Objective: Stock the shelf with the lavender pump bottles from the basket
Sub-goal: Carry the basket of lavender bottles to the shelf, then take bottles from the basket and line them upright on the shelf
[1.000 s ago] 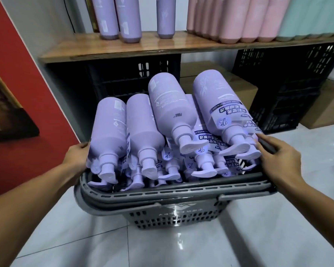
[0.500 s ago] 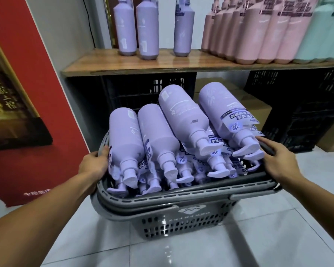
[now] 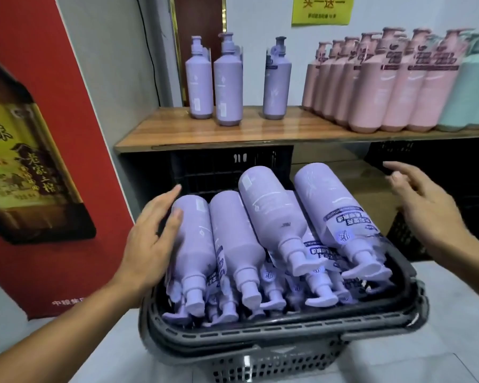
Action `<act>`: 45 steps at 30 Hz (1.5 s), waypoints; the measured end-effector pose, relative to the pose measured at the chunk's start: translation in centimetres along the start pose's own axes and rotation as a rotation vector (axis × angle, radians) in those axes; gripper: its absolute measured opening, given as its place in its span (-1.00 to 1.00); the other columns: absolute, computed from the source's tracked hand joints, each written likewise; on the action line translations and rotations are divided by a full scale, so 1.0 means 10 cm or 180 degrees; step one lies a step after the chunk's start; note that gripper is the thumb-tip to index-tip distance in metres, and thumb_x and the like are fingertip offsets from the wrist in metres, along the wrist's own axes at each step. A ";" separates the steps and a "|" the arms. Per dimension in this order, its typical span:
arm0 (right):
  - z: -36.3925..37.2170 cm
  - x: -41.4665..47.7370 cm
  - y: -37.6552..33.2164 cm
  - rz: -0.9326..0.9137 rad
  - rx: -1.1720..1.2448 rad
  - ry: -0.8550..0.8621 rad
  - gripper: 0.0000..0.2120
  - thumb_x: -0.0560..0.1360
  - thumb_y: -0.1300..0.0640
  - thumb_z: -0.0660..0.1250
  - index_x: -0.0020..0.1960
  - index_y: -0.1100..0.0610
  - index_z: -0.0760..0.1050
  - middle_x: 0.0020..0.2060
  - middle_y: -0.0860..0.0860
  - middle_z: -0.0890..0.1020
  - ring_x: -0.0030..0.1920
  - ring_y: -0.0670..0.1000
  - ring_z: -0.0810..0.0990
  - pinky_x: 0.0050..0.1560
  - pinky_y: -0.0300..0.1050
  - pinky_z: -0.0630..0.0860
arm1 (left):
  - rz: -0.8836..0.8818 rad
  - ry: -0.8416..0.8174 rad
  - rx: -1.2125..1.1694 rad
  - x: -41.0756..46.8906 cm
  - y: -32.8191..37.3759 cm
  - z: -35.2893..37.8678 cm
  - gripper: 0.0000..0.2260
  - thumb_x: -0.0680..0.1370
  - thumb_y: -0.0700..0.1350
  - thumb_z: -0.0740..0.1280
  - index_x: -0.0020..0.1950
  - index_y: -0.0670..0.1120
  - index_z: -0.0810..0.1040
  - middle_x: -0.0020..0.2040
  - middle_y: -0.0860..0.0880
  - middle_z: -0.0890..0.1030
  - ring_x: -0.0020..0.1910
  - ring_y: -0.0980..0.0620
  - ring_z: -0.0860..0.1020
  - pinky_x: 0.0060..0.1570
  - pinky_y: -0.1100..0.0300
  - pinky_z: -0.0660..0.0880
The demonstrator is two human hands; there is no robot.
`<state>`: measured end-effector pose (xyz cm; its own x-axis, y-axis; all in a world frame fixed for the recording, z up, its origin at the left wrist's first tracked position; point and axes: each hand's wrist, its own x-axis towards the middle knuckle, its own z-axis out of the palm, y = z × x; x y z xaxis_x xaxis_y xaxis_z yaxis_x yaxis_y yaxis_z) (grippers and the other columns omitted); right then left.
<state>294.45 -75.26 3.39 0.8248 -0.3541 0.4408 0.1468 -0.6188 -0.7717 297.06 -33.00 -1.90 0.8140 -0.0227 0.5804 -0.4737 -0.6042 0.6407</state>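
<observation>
Fingers (image 3: 165, 204) of the left hand (image 3: 150, 244) lay straight on the leftmost lavender bottle (image 3: 197, 239); right hand (image 3: 423, 208) hung released. Pink bottles (image 3: 385, 89) filled the shelf's (image 3: 233, 134) right.

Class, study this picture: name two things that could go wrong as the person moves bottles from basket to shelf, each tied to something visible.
1. The bottles are heaped above the rim of the basket, some lying on top of others. Lifting the leftmost bottle, which the left hand touches, might let its neighbours roll out.
2. Three tall standing bottles sit close together on the shelf; a careless placement could topple them.
</observation>
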 end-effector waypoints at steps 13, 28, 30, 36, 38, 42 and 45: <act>0.56 0.06 -0.50 -0.0305 -0.0515 -0.1069 -0.57 0.29 -0.08 0.51 0.13 -0.32 0.57 0.36 -0.23 0.41 0.32 -0.16 0.37 0.25 -0.23 0.22 | 0.0044 -0.0851 0.0666 0.07 -0.06 0.36 -0.44 0.48 0.41 0.15 0.38 0.16 0.46 0.49 0.06 0.31 0.55 -0.02 0.07 0.52 -0.06 0.01; 0.52 0.14 -0.45 -0.0325 -0.0631 -0.1503 -0.51 0.38 -0.18 0.43 0.29 -0.28 0.45 0.48 -0.21 0.19 0.41 -0.09 0.32 0.23 -0.17 0.30 | 0.0431 -0.1003 0.0528 0.31 0.94 0.27 -0.51 0.47 0.05 0.38 0.40 0.16 0.42 0.40 0.15 0.38 0.50 0.18 0.17 0.43 0.27 0.14; 0.47 0.15 -0.52 -0.0321 -0.0784 -0.1638 -0.51 0.44 -0.18 0.39 0.35 -0.23 0.41 0.52 -0.17 0.13 0.44 -0.07 0.28 0.27 -0.14 0.34 | 0.0283 -0.1434 0.0411 0.50 1.24 0.36 -0.54 0.48 0.04 0.35 0.38 0.15 0.44 0.34 0.17 0.42 0.38 0.23 0.32 0.35 0.32 0.27; 0.17 0.13 -0.73 0.0015 -0.0808 -0.1970 -0.51 0.48 -0.15 0.34 0.39 -0.22 0.36 0.46 -0.20 0.25 0.40 -0.16 0.36 0.30 -0.29 0.33 | -0.0085 -0.1629 0.1582 0.68 1.84 0.67 -0.77 0.57 0.21 -0.01 -0.05 0.31 0.44 0.02 0.02 0.37 0.01 -0.14 0.52 0.23 0.09 0.39; 0.23 0.13 -0.83 -0.0122 -0.0682 -0.1825 -0.42 0.34 0.14 0.56 0.33 0.04 0.49 0.25 -0.28 0.44 0.30 -0.06 0.52 0.22 -0.23 0.44 | -0.0593 -0.1846 0.1991 0.73 2.17 0.78 -0.88 0.55 0.20 0.04 -0.09 0.20 0.27 -0.11 -0.12 0.18 -0.22 -0.38 0.20 0.03 -0.38 0.15; 0.32 0.08 -1.06 0.0693 -0.0804 -0.1502 -0.43 0.19 0.64 0.46 0.04 0.13 0.64 -0.28 -0.34 0.64 0.05 0.21 0.63 -0.04 -0.30 0.40 | -0.0747 -0.1974 0.1911 0.98 2.25 0.65 -0.98 0.51 0.12 0.09 -0.09 0.24 0.28 -0.13 -0.11 0.25 -0.24 -0.35 0.19 -0.07 -0.33 0.13; 0.38 0.35 -1.48 0.0503 -0.0677 -0.1639 -0.52 0.20 0.21 0.65 0.09 0.04 0.66 0.03 -0.11 0.66 0.06 0.00 0.66 0.03 -0.32 0.35 | -0.1074 -0.1432 0.0554 1.82 1.87 0.20 -0.76 0.46 -0.04 0.34 0.07 0.23 0.59 -0.09 0.18 0.57 -0.05 0.08 0.58 0.04 0.14 0.49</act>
<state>297.22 -64.69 14.59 0.9950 -0.0998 0.0068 -0.0689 -0.7323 -0.6775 303.66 -46.34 19.62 0.9908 -0.1192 0.0642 -0.1326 -0.7579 0.6388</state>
